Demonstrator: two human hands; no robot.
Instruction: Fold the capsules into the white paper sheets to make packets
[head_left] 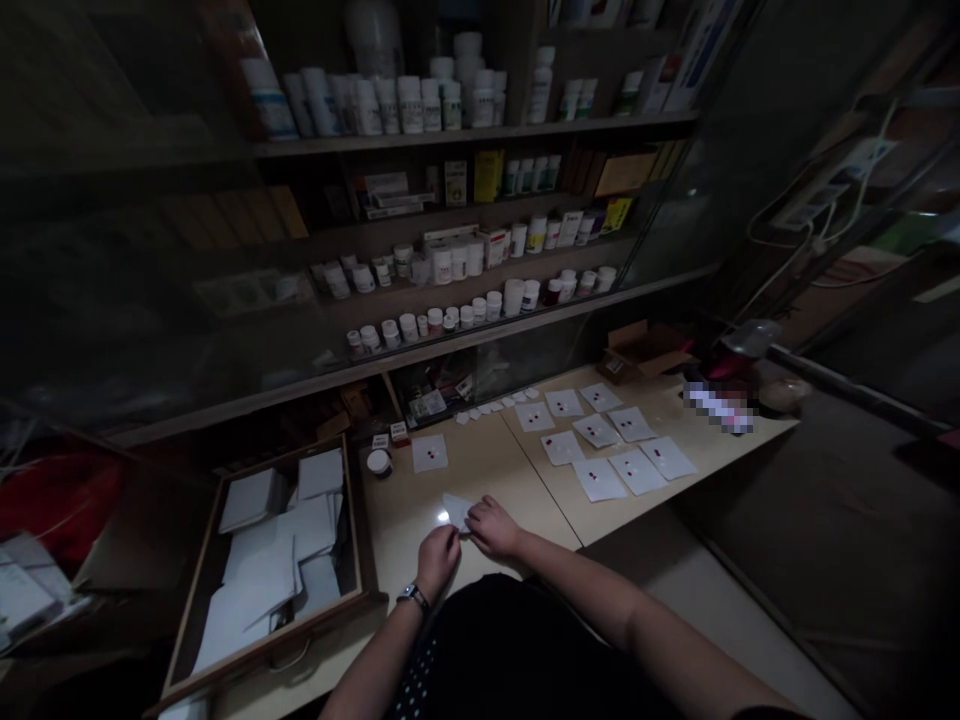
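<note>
Fingers [473, 520] pinch thin, folded white paper sheet [453, 506].

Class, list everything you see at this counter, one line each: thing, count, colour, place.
Bottles: many, mostly white, on the shelves.
Pill papers: about ten, white with red dots, spread on the counter.
Packets: short row, white, counter's back edge.
Drawer: one, wooden, open, left of counter.
Sheets: many, white, in the drawer.
Jar: one, white top, beside the drawer.
Box: one, brown, counter's far end.
Paper: one, white, between the hands.
Watch: one, dark, left wrist.
Left hand, right hand: both touching the paper.
</note>
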